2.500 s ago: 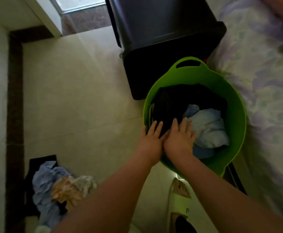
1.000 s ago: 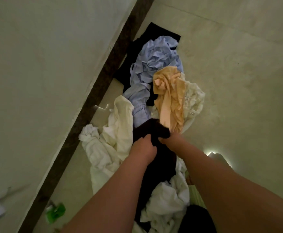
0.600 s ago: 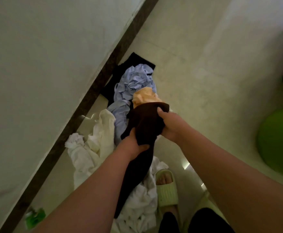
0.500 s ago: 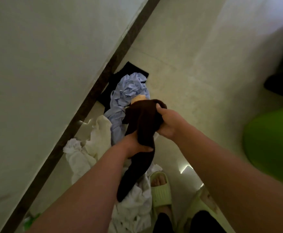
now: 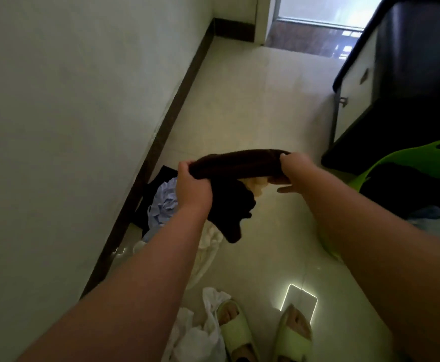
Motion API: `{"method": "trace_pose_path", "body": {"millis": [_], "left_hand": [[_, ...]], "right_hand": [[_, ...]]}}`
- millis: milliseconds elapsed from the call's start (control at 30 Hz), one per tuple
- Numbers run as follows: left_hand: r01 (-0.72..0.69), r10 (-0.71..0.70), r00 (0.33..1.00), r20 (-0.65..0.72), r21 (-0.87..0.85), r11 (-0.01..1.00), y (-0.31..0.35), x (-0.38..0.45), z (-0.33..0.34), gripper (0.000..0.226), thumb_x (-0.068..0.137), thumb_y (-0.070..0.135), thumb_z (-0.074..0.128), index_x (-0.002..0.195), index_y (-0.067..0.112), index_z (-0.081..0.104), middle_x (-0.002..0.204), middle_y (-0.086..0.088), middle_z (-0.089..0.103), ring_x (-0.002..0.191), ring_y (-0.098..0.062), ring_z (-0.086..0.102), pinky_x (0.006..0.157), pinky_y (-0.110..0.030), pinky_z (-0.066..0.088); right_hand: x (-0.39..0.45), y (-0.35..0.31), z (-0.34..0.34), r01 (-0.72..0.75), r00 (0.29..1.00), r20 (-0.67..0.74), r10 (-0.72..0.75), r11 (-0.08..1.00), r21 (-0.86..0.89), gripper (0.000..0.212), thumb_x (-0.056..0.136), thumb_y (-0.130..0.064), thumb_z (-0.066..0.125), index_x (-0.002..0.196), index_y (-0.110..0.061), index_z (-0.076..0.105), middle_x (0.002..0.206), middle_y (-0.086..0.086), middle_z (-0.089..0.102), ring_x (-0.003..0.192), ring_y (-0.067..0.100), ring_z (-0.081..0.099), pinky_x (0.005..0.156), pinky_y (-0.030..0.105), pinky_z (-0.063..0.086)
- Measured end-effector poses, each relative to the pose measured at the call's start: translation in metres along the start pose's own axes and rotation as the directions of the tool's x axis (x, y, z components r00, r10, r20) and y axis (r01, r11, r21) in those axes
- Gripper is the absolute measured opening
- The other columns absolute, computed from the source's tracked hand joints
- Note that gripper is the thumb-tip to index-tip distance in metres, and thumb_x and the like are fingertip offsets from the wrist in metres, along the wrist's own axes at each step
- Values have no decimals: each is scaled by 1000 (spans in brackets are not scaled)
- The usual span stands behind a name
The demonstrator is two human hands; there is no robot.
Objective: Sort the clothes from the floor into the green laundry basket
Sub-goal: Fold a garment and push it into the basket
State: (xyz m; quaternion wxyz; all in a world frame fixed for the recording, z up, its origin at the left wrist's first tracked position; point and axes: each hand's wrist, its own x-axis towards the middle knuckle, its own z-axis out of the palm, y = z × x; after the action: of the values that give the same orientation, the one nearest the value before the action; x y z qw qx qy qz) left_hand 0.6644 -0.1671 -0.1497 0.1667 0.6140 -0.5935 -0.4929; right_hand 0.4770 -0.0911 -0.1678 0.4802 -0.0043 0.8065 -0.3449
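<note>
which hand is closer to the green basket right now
Right. The right hand grips the dark garment just beside the green basket; the left hand grips its far end.

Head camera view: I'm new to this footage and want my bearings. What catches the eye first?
A dark brown garment stretched mid-frame above the floor, gripped by the left hand and the right hand. At the right edge sits the green laundry basket. More clothes lie heaped along the wall, lower left.
</note>
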Motion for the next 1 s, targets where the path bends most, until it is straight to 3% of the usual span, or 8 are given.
{"method": "trace_pose_path", "body": {"millis": [100, 167, 267, 333, 434, 700, 834, 1000], "left_hand": [[-128, 128, 992, -18, -11, 992, 48, -5, 8, 35, 87, 1, 44, 115, 20, 49, 107, 0, 60, 93, -15, 59, 77, -29, 47], [-205, 204, 978, 30, 29, 978, 73, -10, 20, 40, 83, 2, 46, 115, 23, 52, 111, 0, 61, 100, -17, 59, 83, -32, 50], [-308, 287, 939, 189, 94, 947, 105, -22, 42, 45, 79, 3, 50, 119, 26, 57, 115, 0, 61, 104, -16, 57, 88, -28, 50], [-344, 312, 895, 319, 46, 938, 127, -40, 67, 47, 78, 2, 52, 118, 26, 60, 112, 1, 62, 103, -16, 58, 85, -27, 51], [-320, 315, 857, 408, -56, 946, 147, -62, 93, 42, 79, 3, 53, 115, 23, 62, 108, -2, 63, 102, -20, 59, 91, -35, 52], [134, 165, 766, 622, -405, 905, 184, -103, 177, 45, 95, 5, 44, 134, 27, 49, 124, -7, 55, 105, -25, 58, 79, -43, 58], [-142, 316, 728, 608, -316, 938, 182, -120, 226, 55, 95, 0, 41, 138, 34, 45, 122, 3, 54, 97, -18, 62, 68, -38, 61], [-579, 374, 575, 728, 40, 814, 156, -136, 295, 59, 87, 14, 50, 138, 43, 43, 127, -7, 54, 109, -26, 59, 93, -37, 51]], "right_hand": [[-7, 7, -28, -86, 996, -41, 78, 953, -291, 54, 96, -36, 52, 137, -1, 43, 125, 19, 59, 108, 35, 62, 85, 44, 54], [-12, 15, -39, 65, 998, 10, -69, 879, -472, 82, 84, -33, 71, 149, -12, 25, 142, 16, 45, 123, 34, 52, 98, 45, 49], [-19, 22, -43, 362, 932, 192, -309, 840, -405, 119, 64, -41, 85, 153, -34, 6, 157, 5, 24, 142, 29, 30, 112, 49, 35], [-21, 31, -49, 498, 867, 191, -461, 820, -280, 123, 49, -55, 85, 149, -38, 15, 150, 2, 36, 137, 26, 37, 109, 50, 39], [-22, 34, -52, 589, 808, 12, -589, 808, 17, 94, 47, -54, 82, 131, -28, 47, 126, -4, 58, 119, 14, 55, 99, 42, 50], [-21, 82, -179, 510, 820, -431, -377, 823, 250, 22, 87, -17, 63, 107, -23, 61, 92, -9, 67, 86, 7, 64, 74, 27, 50], [-32, 97, -247, 569, 637, -685, -352, 815, 111, 23, 83, -10, 59, 95, -30, 58, 85, -11, 64, 82, 9, 62, 71, 18, 49], [-16, 138, -307, 573, 481, -807, -342, 819, -5, 28, 78, -22, 50, 99, -38, 60, 107, 6, 63, 97, 22, 62, 89, 45, 52]]}}
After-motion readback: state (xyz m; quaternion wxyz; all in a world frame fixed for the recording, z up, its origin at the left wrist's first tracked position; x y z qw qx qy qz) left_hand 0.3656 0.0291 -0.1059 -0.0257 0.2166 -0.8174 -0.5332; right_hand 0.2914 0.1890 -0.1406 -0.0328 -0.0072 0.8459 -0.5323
